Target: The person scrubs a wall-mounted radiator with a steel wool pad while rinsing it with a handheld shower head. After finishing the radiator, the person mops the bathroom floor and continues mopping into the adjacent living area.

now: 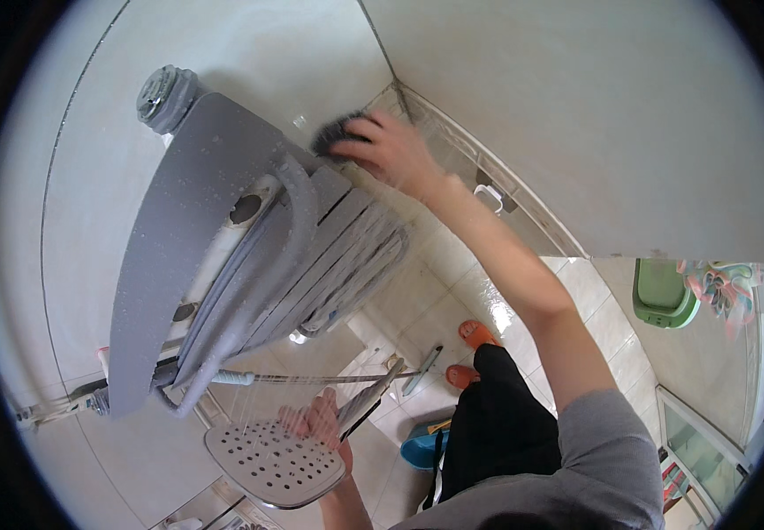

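In my left hand (319, 421) is the handle of a hand shower, its flat rounded spray head (272, 460) facing up. Thin water jets rise from its dark nozzle holes, in front of my fingers. My right hand (388, 152) grips a dark scrubbing pad or brush (337, 136), blurred, by the far end of a grey bathroom fixture. That fixture has a broad flat panel (183, 172) with droplets on it, a bent tube (299, 212) and a slatted rack (329, 245). A round metallic knob (163, 99) sits at its upper end.
A tiled wall (276, 53) stands behind the fixture. Wet floor tiles (488, 298) shine by my orange slippers (478, 333). A blue basin (418, 450) is on the floor near my leg. A green basin (663, 291) hangs at right, beside a glazed door (706, 430).
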A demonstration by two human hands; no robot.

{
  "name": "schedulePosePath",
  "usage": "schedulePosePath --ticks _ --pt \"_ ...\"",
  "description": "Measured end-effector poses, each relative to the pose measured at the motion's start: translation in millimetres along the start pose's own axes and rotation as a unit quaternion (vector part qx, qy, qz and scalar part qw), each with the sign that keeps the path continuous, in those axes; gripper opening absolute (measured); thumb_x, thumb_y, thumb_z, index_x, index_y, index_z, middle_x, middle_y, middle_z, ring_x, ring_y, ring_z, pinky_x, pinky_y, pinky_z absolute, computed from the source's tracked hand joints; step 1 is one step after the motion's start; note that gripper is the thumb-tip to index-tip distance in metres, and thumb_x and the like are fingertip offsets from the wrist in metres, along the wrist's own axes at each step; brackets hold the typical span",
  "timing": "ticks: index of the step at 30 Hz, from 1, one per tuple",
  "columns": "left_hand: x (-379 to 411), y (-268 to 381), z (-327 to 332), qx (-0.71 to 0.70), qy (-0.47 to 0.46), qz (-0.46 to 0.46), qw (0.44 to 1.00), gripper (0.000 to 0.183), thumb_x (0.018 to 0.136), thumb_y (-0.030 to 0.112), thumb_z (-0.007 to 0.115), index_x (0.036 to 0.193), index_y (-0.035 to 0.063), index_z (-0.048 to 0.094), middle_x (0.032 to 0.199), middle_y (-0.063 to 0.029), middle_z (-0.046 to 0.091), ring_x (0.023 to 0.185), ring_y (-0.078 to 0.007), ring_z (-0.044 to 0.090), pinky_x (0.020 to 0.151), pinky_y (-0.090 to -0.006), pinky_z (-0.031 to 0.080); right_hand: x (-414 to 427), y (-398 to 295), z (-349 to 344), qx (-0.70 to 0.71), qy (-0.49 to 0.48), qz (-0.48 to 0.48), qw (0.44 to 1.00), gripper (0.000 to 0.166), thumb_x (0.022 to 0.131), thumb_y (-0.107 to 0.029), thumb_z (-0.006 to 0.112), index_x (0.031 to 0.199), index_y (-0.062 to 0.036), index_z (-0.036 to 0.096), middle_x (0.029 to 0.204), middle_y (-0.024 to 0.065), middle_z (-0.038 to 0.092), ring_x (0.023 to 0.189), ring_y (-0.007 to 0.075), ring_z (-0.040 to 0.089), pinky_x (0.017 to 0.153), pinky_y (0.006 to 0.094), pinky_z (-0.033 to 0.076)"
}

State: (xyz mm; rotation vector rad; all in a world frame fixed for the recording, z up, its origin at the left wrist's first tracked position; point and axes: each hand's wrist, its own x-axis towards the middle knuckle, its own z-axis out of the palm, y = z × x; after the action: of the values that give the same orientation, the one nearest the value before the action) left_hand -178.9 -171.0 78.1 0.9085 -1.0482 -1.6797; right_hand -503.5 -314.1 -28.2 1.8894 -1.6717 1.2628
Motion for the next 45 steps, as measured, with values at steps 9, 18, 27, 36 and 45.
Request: schedulePosePath --ticks 9,18,27,36,45 --pt "-2 -7 4 0.015 0.048 0.009 0.999 0.021 0.086 0.029 0.045 0.077 0.0169 0.03 0.063 0.0056 0.027 0.064 -0.0124 0.028 0.079 -0.0348 0.025 -21 0 18 0.032 -0.008 0.015 0.999 0.037 0.058 -0.011 0.066 0.094 -0.0177 0.06 0.094 0.0003 0.051 0.086 0.0222 0.048 0.071 0.0325 0.045" --pt "2 -9 -4 -0.043 0.0 0.007 0.999 0.022 0.086 0.027 0.048 0.076 0.0174 0.031 0.059 0.0064 0.028 0.061 -0.0103 0.03 0.079 -0.0332 0.025 -20 10 21 0.089 0.148 0.248 0.953 0.036 0.066 -0.005 0.061 0.1 -0.0138 0.058 0.099 0.0068 0.054 0.091 0.027 0.052 0.073 0.0344 0.046" --pt "-4 -13 -3 -0.028 0.043 0.001 0.999 0.023 0.088 0.028 0.044 0.074 0.0173 0.029 0.061 0.0053 0.025 0.062 -0.0116 0.031 0.08 -0.0341 0.029 -8 7 16 0.082 0.231 0.298 0.922 0.028 0.074 -0.005 0.061 0.102 -0.0072 0.058 0.097 0.0103 0.056 0.091 0.0299 0.054 0.072 0.0354 0.046" --pt "-25 -29 -68 -0.07 -0.019 0.014 0.997 0.035 0.09 0.032 0.04 0.115 0.0082 0.035 0.098 -0.0071 0.045 0.102 -0.0284 0.047 0.096 -0.0453 0.031 -16 -3 39 0.07 0.281 0.338 0.896 0.034 0.078 -0.003 0.057 0.111 -0.0057 0.055 0.098 0.0139 0.054 0.091 0.0288 0.053 0.08 0.0325 0.042" --pt "-39 -46 -75 -0.115 -0.042 0.02 0.992 0.042 0.089 0.028 0.034 0.119 -0.0003 0.038 0.115 -0.0166 0.044 0.109 -0.0266 0.043 0.099 -0.0378 0.03 -34 -95 -107 -0.359 -0.195 0.065 0.91 0.043 0.064 -0.006 0.058 0.107 -0.009 0.057 0.115 0.0028 0.049 0.107 0.0262 0.042 0.088 0.0372 0.037"
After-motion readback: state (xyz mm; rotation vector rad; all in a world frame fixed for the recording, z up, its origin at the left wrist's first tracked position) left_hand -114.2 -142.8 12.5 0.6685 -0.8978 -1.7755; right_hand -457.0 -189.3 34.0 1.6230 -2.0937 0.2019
